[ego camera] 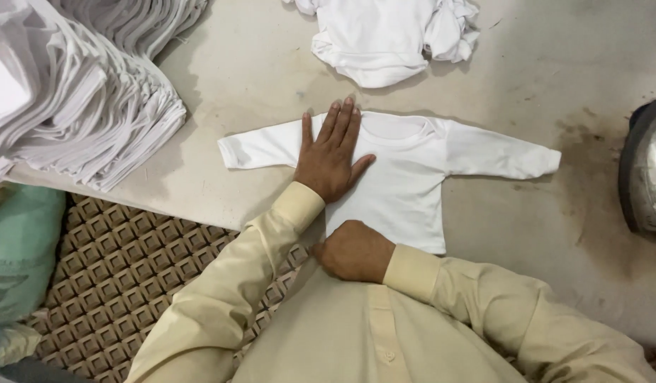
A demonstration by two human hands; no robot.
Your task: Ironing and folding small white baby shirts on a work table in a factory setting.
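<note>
White shirt (406,177) — hands (331,152) pressing.

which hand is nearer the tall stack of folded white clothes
Left. The left hand lies flat on the small white shirt, closer to the stack; the right hand grips the shirt's hem, farther away.

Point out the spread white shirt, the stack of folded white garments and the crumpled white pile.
spread white shirt (406,184), head view, chest panel.
stack of folded white garments (80,99), head view, layered edges.
crumpled white pile (384,39), head view, middle.
</note>
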